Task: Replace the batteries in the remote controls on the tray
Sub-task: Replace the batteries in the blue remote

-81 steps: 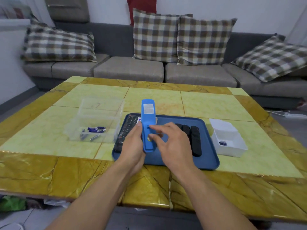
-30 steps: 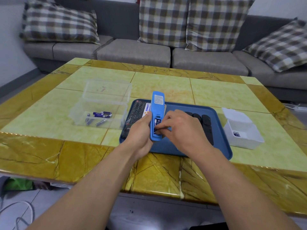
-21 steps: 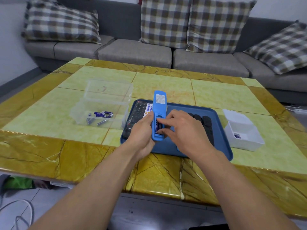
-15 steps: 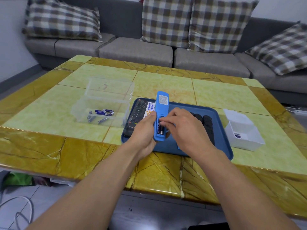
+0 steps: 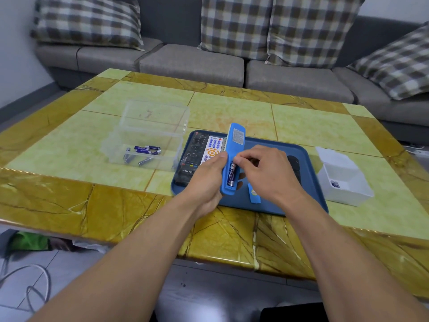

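My left hand [image 5: 207, 177] grips a blue remote [image 5: 234, 149] tilted up over the blue tray [image 5: 311, 182], back side facing me. Its battery bay is uncovered and a purple battery [image 5: 232, 175] lies in it. My right hand [image 5: 267, 173] has its fingertips curled at the top end of that battery. The remote's blue cover [image 5: 253, 195] lies on the tray under my right wrist. A black remote [image 5: 193, 154] and a white remote [image 5: 213, 148] lie at the tray's left; dark remotes [image 5: 294, 162] show behind my right hand.
A clear plastic box [image 5: 148, 135] with several purple batteries [image 5: 145, 151] stands left of the tray. A white bin [image 5: 343, 180] holding a battery stands to the right. The table is yellow-green marble with a grey sofa and plaid cushions behind it.
The battery cover came off the blue remote and now lies on the tray. My right fingers moved from the lower back of the remote up to the top of the exposed battery.
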{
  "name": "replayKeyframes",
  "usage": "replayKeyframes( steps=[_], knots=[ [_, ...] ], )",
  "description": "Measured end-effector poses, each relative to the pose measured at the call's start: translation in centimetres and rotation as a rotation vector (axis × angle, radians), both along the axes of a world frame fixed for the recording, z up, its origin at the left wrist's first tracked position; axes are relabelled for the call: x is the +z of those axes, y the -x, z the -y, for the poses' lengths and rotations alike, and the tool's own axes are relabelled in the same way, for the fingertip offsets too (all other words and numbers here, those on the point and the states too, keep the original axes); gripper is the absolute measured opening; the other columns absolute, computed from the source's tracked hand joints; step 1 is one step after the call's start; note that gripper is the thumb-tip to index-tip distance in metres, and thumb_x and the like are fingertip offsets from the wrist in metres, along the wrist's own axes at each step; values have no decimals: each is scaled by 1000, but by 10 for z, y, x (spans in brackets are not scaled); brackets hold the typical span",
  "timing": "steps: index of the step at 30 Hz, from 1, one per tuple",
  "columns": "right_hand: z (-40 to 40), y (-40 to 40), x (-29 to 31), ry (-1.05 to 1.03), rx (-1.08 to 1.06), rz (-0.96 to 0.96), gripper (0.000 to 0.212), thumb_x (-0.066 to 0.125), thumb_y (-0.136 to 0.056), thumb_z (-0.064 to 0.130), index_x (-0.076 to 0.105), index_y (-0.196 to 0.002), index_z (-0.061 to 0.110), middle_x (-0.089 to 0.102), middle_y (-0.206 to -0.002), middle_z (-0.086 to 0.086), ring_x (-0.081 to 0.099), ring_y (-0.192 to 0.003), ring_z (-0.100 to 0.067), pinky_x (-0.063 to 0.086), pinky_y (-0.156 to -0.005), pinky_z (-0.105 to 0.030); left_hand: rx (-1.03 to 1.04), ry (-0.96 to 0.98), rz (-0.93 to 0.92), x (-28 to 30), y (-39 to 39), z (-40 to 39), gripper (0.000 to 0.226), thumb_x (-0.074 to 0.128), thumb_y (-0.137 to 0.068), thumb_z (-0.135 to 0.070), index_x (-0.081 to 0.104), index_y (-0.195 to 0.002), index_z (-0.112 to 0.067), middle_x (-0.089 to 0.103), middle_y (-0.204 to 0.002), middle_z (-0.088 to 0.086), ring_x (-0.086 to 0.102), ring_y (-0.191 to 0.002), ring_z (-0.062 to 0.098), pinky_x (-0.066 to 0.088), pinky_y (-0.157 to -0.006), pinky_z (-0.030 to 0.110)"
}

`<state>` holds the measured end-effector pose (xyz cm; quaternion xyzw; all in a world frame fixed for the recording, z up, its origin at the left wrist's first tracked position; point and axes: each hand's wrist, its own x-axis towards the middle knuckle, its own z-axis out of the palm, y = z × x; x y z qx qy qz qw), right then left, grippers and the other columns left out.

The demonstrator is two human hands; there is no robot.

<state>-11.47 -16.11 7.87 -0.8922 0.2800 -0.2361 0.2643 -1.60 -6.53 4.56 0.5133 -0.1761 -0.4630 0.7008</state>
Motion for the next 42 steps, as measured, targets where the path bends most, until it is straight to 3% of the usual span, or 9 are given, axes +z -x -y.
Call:
replayKeyframes(
  steps=[4,8,12,16,18,22,27,34,42],
  knots=[
    [-4,1,-2,-92,-8,61,10,69,-92,29,76,-90,23,72,-82,11,68,-75,-3,55,-72,-23,22,-9,-6,0,0,2,33,36,-111,-29,65,-119,-17,73,-113,11,72,-94,23,49,-103,50],
    [-8,2,-4,-239,-5,154,10,79,-84,25,69,-88,25,72,-77,11,66,-69,-1,49,-62,-10,41,9,-47,-1,0,5,36,36,-111,-30,60,-132,-15,68,-129,18,62,-125,35,47,-107,54],
    [-11,2,-4,-375,14,166,16,76,-86,21,69,-99,26,75,-78,8,69,-67,-3,50,-59,-12,43,6,-48,2,1,5,36,35,-111,-30,61,-130,-13,69,-124,22,69,-112,32,54,-94,43],
    [-2,6,9,-621,-33,464,23,57,-96,6,72,-101,22,72,-77,4,73,-76,-19,56,-68,-20,67,-20,-7,2,-3,6,38,34,-110,-33,64,-127,-17,72,-122,10,72,-98,24,53,-94,44],
    [2,9,11,-758,-18,488,35,44,-97,1,73,-93,20,61,-65,2,65,-58,-20,52,-55,-29,67,-28,-4,1,-5,6,39,35,-110,-36,62,-132,-17,71,-124,11,72,-104,25,56,-89,41],
    [5,17,2,-340,-16,84,36,42,-99,14,74,-86,27,36,-43,10,28,-39,-8,26,-41,-23,63,-37,-9,1,-3,5,33,39,-109,-34,63,-125,-19,74,-114,8,75,-91,19,59,-87,38],
    [6,16,-4,36,14,-96,17,68,-89,37,75,-104,43,43,-64,12,41,-58,-6,32,-58,-27,74,-8,-77,3,-2,5,31,41,-109,-30,66,-120,-16,69,-114,12,66,-88,20,57,-89,38],
    [5,17,-1,176,25,-171,27,67,-86,56,71,-111,49,46,-69,9,43,-65,-9,27,-54,-28,73,1,-124,3,-2,6,37,40,-109,-32,63,-131,-12,69,-115,15,68,-84,19,59,-74,30],
    [0,15,5,288,168,-336,17,63,-91,51,71,-105,55,49,-69,17,50,-72,-5,33,-59,-26,3,-58,-51,6,-2,5,39,40,-109,-33,59,-136,-13,73,-105,14,66,-83,20,52,-62,27]
  ],
)
